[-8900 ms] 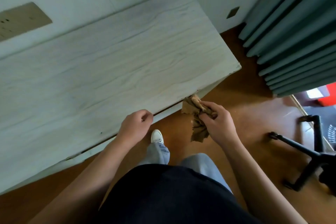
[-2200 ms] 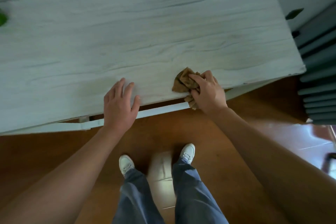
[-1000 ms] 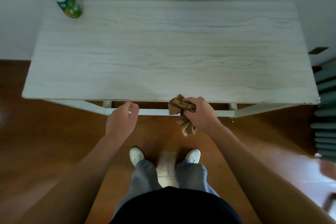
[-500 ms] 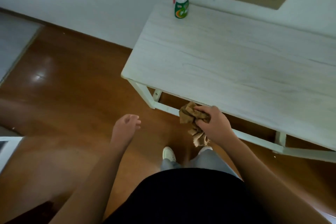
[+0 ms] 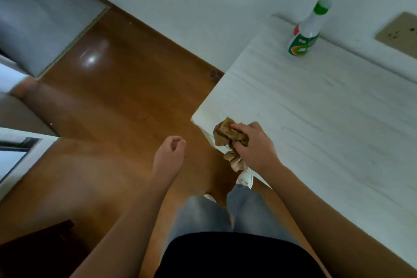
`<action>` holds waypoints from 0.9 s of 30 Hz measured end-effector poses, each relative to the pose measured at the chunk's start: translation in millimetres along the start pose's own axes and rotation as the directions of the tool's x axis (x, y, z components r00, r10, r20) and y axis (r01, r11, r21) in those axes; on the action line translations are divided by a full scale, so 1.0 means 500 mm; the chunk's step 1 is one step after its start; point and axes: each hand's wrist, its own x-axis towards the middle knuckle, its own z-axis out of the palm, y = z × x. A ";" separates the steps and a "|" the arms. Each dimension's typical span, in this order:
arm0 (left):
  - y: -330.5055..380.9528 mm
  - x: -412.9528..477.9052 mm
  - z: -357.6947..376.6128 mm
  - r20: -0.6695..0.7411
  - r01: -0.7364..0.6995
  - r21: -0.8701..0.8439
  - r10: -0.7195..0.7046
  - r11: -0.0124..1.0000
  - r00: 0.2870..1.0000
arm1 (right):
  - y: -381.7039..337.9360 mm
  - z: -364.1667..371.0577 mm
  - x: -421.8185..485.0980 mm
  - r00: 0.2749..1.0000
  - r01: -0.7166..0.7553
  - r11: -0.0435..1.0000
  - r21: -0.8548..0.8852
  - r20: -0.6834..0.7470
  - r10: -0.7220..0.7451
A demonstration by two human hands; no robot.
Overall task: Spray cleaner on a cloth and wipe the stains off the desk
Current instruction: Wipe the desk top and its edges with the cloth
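Right hand (image 5: 252, 144), fingers curled round the bunched cloth (image 5: 228, 133) at the near-left corner of the desk (image 5: 327, 119), should press flat and stroke along the edge; left hand (image 5: 169, 151), loosely curled, holds nothing; spray bottle (image 5: 304, 36) stands at the far-left corner.

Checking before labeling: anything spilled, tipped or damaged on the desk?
Nothing stands out. The spray bottle stands upright at the far corner of the desk, by the wall. The right hand grips the crumpled cloth at the near corner. The left hand hangs empty over the floor.
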 end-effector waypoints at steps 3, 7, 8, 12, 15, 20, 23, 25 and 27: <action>-0.005 0.039 -0.015 -0.005 -0.007 0.052 0.007 0.999 1.000 | -0.048 0.045 0.092 0.992 0.114 0.986 -0.118 0.068 -0.107; -0.017 0.093 -0.048 0.007 0.016 0.076 -0.016 0.997 1.000 | -0.097 0.110 0.172 0.970 0.231 0.960 -0.160 0.108 -0.216; -0.018 0.105 -0.058 0.017 0.009 0.080 -0.011 0.997 1.000 | -0.102 0.122 0.183 0.966 0.243 0.954 -0.178 0.128 -0.223; -0.025 0.157 -0.099 0.088 -0.007 0.048 0.003 0.999 0.996 | -0.096 0.144 0.198 0.971 0.225 0.935 -0.276 0.141 -0.192; -0.019 0.195 -0.121 0.153 -0.054 0.081 0.042 0.995 0.987 | -0.097 0.138 0.208 0.989 0.148 0.942 -0.302 0.065 -0.134; 0.040 0.253 -0.118 0.273 -0.046 0.012 0.040 0.999 0.961 | -0.097 0.109 0.250 0.999 -0.023 0.941 -0.337 -0.043 0.009; 0.077 0.280 -0.106 0.321 -0.061 -0.005 0.059 0.998 0.945 | -0.083 0.070 0.290 0.984 -0.164 0.935 -0.314 -0.125 0.131; 0.100 0.302 -0.093 0.344 -0.113 0.041 0.092 0.993 0.934 | -0.067 0.040 0.325 0.973 -0.211 0.931 -0.299 -0.159 0.170; 0.126 0.325 -0.073 0.357 -0.175 0.095 0.131 0.980 0.925 | -0.049 0.011 0.362 0.966 -0.223 0.930 -0.292 -0.193 0.171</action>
